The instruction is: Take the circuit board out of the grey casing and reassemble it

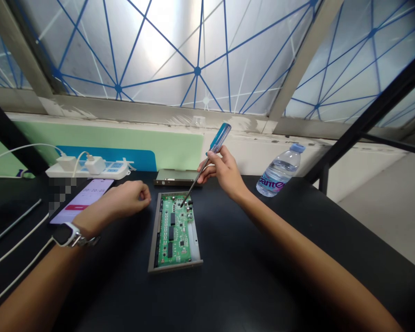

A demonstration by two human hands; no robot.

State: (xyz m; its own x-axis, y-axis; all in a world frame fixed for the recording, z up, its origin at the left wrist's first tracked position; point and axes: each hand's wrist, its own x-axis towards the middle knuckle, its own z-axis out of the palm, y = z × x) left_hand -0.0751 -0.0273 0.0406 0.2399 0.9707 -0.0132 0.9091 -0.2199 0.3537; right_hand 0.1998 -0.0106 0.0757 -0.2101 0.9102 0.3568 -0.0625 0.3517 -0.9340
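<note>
My right hand point(224, 173) grips a screwdriver point(222, 135) with a clear blue handle. Its dark shaft slants down to the left, and the tip is at the upper part of a green circuit board point(185, 226); whether it touches cannot be made out. The board, with several black chips, lies inside a shallow grey metal housing point(154, 246) on the black table. Left of the housing, my left hand point(129, 196) rests with curled fingers near the table. Anything inside those fingers is hidden. A flat metal cover point(176, 176) lies behind the housing.
A water bottle point(280, 170) stands tilted-looking at the back right. On the left are a lit phone point(90, 196), a white power strip point(115, 170) with plugs, and loose white cables point(24, 246). A wall and window point(173, 41) border the table behind, with dark metal bars at both sides.
</note>
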